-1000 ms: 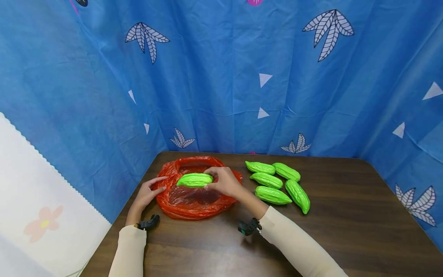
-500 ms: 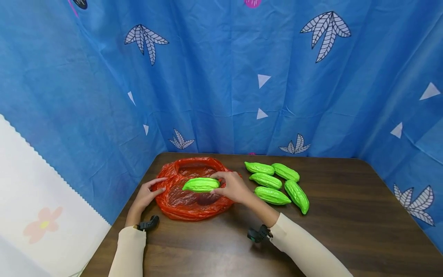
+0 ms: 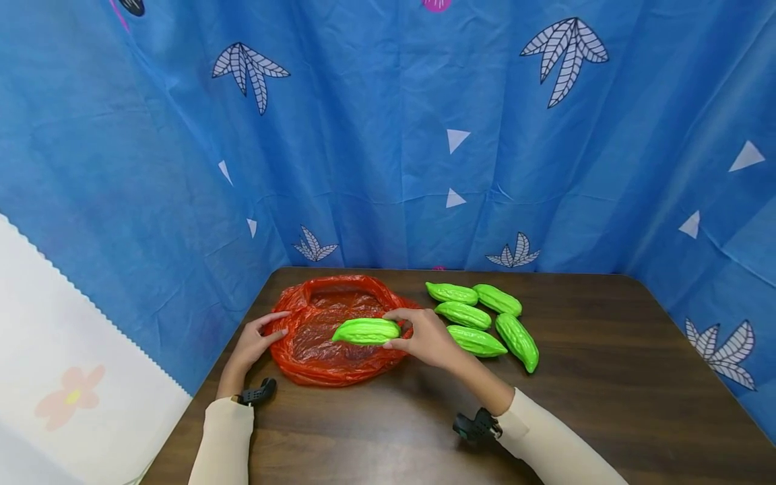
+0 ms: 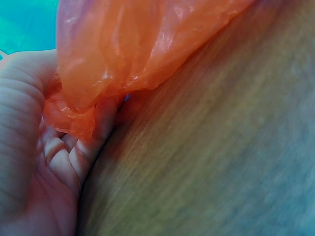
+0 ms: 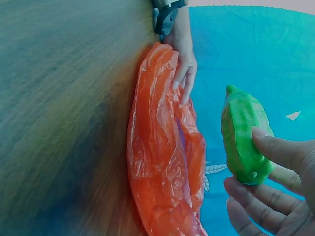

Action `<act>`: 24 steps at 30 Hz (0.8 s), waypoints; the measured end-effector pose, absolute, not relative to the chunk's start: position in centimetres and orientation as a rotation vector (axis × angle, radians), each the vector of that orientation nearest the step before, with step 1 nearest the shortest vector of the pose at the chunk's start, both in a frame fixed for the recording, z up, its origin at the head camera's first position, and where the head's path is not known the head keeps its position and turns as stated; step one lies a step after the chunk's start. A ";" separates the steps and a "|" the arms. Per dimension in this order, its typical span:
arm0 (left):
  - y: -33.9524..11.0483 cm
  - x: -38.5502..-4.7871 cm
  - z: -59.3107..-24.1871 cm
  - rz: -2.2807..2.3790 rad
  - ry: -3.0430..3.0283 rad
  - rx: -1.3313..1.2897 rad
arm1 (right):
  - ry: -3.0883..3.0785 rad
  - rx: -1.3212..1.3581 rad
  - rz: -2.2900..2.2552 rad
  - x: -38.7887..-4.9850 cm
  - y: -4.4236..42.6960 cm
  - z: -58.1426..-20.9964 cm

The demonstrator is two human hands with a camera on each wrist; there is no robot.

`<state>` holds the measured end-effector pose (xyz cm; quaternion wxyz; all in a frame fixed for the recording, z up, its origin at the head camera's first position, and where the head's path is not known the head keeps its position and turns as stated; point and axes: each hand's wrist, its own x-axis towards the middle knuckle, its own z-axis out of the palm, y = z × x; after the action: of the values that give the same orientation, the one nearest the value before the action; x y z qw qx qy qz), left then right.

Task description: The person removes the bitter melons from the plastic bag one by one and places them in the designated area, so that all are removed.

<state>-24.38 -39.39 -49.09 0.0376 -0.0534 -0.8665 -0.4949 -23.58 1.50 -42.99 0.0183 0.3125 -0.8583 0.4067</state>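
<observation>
My right hand (image 3: 424, 337) pinches a bright green bitter gourd (image 3: 366, 331) by its right end, thumb on the near side. The gourd lies level above the red plastic bag (image 3: 339, 377); the right wrist view shows the gourd (image 5: 243, 137) apart from the bag (image 5: 162, 157). At the bag's left rim is my left hand (image 3: 251, 345). Up close, its thumb and curled fingers (image 4: 61, 160) hold the crumpled plastic (image 4: 118, 49) between them, with some fingertips hidden behind it. The bag's mouth gapes upward, and its bottom is dim through the film.
Several more green bitter gourds (image 3: 463, 314) lie grouped right of the bag on the dark wooden table (image 3: 606, 377). Behind the table hangs a blue patterned curtain (image 3: 364, 135). White cloth (image 3: 79, 350) borders the left side.
My right hand has drawn the bitter gourd rightward and a little toward me across the bag's mouth. My left hand stays at the bag's left rim. The other gourds lie as before.
</observation>
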 end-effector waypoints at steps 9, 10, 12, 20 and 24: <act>-40.8 -26.0 -51.6 -1.480 -2.658 -0.147 | -2.624 0.974 1.268 -22.5 3.3 -43.4; -41.0 -26.2 -52.1 -1.482 -2.654 -0.142 | -2.623 0.974 1.274 -22.4 3.5 -43.5; -41.2 -26.4 -52.5 -1.475 -2.662 -0.137 | -2.622 0.975 1.285 -22.0 3.8 -43.6; -41.2 -26.6 -52.4 -1.491 -2.658 -0.137 | -2.651 0.963 1.354 -21.2 5.3 -44.1; -41.2 -26.5 -52.6 -1.466 -2.662 -0.130 | -2.660 0.964 1.348 -20.7 6.0 -44.5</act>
<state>-26.51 -41.21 -52.61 0.0497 -0.0428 -0.8741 -0.4813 -20.74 5.98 -44.51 0.0038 0.3077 -0.8487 0.4303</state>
